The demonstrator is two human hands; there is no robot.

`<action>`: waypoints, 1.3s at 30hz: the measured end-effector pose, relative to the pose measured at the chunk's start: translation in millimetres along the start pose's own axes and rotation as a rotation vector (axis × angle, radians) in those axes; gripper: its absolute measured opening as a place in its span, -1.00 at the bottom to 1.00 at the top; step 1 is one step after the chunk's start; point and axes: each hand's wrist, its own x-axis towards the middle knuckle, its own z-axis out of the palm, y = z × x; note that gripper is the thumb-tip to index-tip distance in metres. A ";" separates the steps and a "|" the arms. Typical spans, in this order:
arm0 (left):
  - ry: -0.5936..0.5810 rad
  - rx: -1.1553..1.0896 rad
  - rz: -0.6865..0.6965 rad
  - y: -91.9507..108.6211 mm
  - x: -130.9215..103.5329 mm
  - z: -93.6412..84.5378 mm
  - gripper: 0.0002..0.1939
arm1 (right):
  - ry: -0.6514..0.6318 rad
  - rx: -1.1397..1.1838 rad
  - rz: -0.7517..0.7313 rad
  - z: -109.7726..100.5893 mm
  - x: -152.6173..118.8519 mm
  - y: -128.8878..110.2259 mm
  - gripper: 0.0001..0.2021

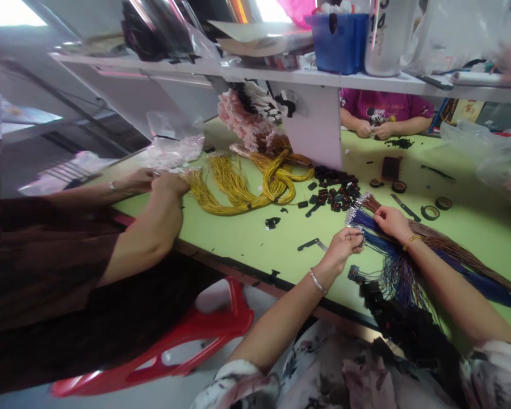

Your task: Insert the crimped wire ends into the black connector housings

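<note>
My left hand (344, 248) is pinched on a small black connector housing (360, 241) over the green table. Close beside it, my right hand (392, 222) has its fingers closed at the wires near their metal-tipped ends; which wire is between them is too small to tell. Bundles of brown wires (449, 243) and blue wires (398, 270) run from under my hands to the right. Wires with black connectors (387, 312) on their ends hang in a cluster over the table edge by my lap. Loose black housings (334, 190) lie in a pile beyond my hands.
Tape rolls (430, 212) and a utility knife (405, 208) lie beyond my right hand, another knife (313, 245) left. Yellow wire bundles (238, 196) lie near a co-worker's hands (166, 180). Another person (387, 116) works opposite, below a shelf (276, 76). A red stool (221, 318) stands below.
</note>
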 end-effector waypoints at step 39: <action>-0.167 -0.373 -0.028 -12.8 4.4 2.8 -0.78 | -0.124 0.257 -0.264 -3.1 -70.0 -16.9 -0.83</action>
